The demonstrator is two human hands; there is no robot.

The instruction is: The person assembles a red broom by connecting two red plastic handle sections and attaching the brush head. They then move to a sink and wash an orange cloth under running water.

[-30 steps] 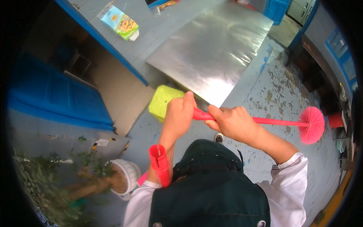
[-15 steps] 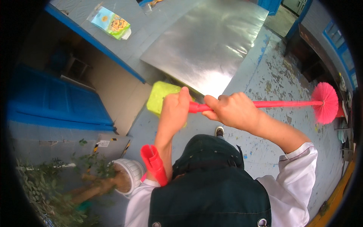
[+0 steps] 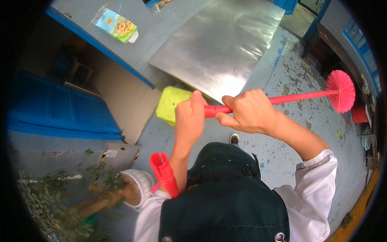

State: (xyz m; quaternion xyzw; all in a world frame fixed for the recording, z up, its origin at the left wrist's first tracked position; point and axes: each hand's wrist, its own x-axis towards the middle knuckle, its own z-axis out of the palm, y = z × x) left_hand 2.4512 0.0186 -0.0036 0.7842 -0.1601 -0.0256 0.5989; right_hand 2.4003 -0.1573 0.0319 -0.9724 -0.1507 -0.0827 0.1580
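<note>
A long-handled brush point(image 3: 298, 97) with a pink-red shaft lies across in front of me. At its right end is a round, fan-like pink bristle head point(image 3: 340, 91). My right hand point(image 3: 252, 111) is closed around the shaft, thumb pointing left. My left hand point(image 3: 190, 115) is closed at the shaft's left end, beside a thicker red joint point(image 3: 213, 111). Partly hidden behind my left hand is a yellow-green, rounded square thing with small dark dots point(image 3: 171, 105); I cannot tell if the hand touches it. A red hollow tube point(image 3: 164, 174) lies against my left forearm.
A shiny metal sheet point(image 3: 217, 44) lies ahead, next to a grey tiled counter point(image 3: 149, 24) bearing a colourful carton point(image 3: 117, 25). To the left are a blue door panel point(image 3: 60, 107) and a plant in a white pot point(image 3: 139, 185). A red bucket-like container point(image 3: 359, 114) stands far right.
The brush head has swung upward and slightly left, so the shaft now slants up to the right. My right hand has turned a little with it, and my left forearm has shifted slightly right.
</note>
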